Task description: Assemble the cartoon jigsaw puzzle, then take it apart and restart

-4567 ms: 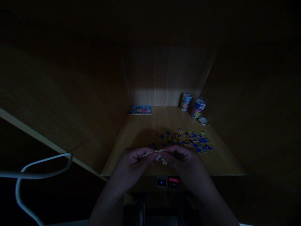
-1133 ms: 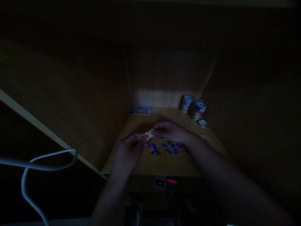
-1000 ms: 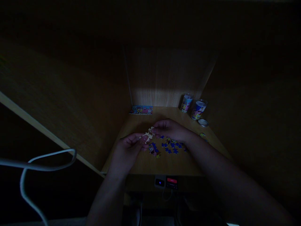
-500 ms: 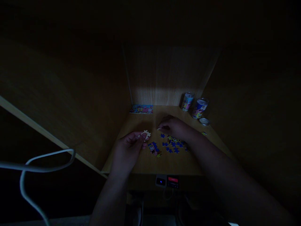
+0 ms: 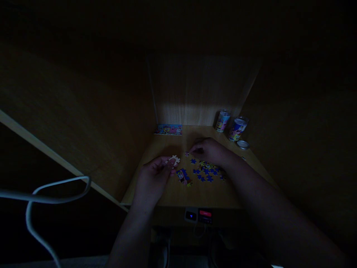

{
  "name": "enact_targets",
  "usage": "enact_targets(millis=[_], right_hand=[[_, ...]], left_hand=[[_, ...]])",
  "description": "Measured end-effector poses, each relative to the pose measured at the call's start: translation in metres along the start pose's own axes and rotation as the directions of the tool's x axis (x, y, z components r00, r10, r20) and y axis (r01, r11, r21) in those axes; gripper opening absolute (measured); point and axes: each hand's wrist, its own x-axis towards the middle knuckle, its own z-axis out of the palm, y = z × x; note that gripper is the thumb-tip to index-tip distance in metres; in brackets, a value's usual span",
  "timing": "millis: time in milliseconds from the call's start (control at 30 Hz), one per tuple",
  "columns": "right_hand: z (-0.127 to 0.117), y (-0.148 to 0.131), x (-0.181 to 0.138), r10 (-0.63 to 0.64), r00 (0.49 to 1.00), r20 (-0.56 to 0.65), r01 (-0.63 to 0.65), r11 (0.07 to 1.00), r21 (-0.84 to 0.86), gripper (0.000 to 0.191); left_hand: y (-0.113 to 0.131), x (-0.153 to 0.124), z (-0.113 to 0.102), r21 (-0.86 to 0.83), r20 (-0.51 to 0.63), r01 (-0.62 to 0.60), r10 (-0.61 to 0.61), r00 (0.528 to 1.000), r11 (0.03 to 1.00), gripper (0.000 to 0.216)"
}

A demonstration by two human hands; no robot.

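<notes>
1. We hold a small pale jigsaw chunk [image 5: 174,160] in our left hand [image 5: 154,175], pinched narrowly between thumb and fingertips [image 5: 170,163]. It sits right at those fingertips, above the desk. We cannot tell how many pieces make up the chunk.
2. Further right, a small loose jigsaw piece [image 5: 186,154] lies on the desk just beside our right hand [image 5: 209,151]. That hand is low over the desk, with its fingers [image 5: 194,150] curled and narrowly drawn together. The light is too dim to tell whether they hold anything.
3. Below and right of that hand, a joined strip of printed cartoon pieces [image 5: 183,176] lies near scattered blue pieces [image 5: 205,172]. A few more colourful pieces [image 5: 205,165] sit among them.
4. Toward the back, we see two cartoon-printed cylindrical canisters, the left canister [image 5: 222,121] upright and just beside the right canister [image 5: 237,128]. It is too dim to tell what is in either. A round metal lid [image 5: 243,144] lies flat just in front of the right canister.
5. From left to right, a white cable [image 5: 29,195] loops in the dark, and a cartoon picture card [image 5: 168,129] lies against the back wall. The light wooden desk [image 5: 214,195] is enclosed by a wooden back panel [image 5: 195,111]. A small device with a lit display [image 5: 205,214] sits at the desk's front edge.
</notes>
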Motion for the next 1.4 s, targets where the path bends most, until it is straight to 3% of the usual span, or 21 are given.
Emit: enact_targets(millis=[167,233,367,467,667,867,1133,1300,1400], right_hand=[[0.0,-0.005,-0.001,0.001,1.0,-0.019,0.0,0.999,0.037,0.013],[0.002,-0.009,-0.001,0.038,0.999,-0.036,-0.032,0.988,0.148,0.015],[0.008,-0.018,0.002,0.123,0.992,0.036,-0.124,0.849,0.514,0.035],[0.011,-0.021,0.002,0.125,0.98,0.157,-0.196,0.757,0.623,0.038],[0.009,-0.024,0.002,0.153,0.966,0.206,-0.251,0.731,0.635,0.027],[0.01,-0.022,0.001,0.175,0.957,0.232,-0.287,0.704,0.65,0.031],[0.007,-0.022,-0.002,0.121,0.945,0.304,-0.302,0.677,0.671,0.039],[0.007,-0.024,-0.002,0.095,0.946,0.308,-0.286,0.69,0.664,0.037],[0.008,-0.017,-0.001,0.18,0.973,0.142,-0.229,0.778,0.584,0.036]], left_hand=[[-0.001,0.0,0.0,-0.001,0.015,0.0,0.0,1.0,1.0,0.042],[0.0,0.0,0.001,-0.002,0.025,-0.001,0.001,1.0,1.0,0.038],[0.0,0.0,0.003,-0.008,0.089,-0.038,0.039,0.995,0.999,0.028],[0.0,-0.001,0.005,-0.007,0.142,-0.048,0.049,0.989,0.999,0.023],[0.003,-0.002,0.006,0.025,0.196,-0.067,0.061,0.979,0.997,0.021],[0.005,-0.001,0.006,0.031,0.13,-0.058,0.054,0.99,0.998,0.021],[0.01,-0.003,0.001,-0.036,0.274,-0.015,0.024,0.961,0.999,0.026],[0.004,0.001,0.003,0.023,0.138,-0.031,0.027,0.99,0.999,0.024],[-0.002,0.002,0.004,0.075,0.081,-0.059,0.053,0.995,0.995,0.02]])
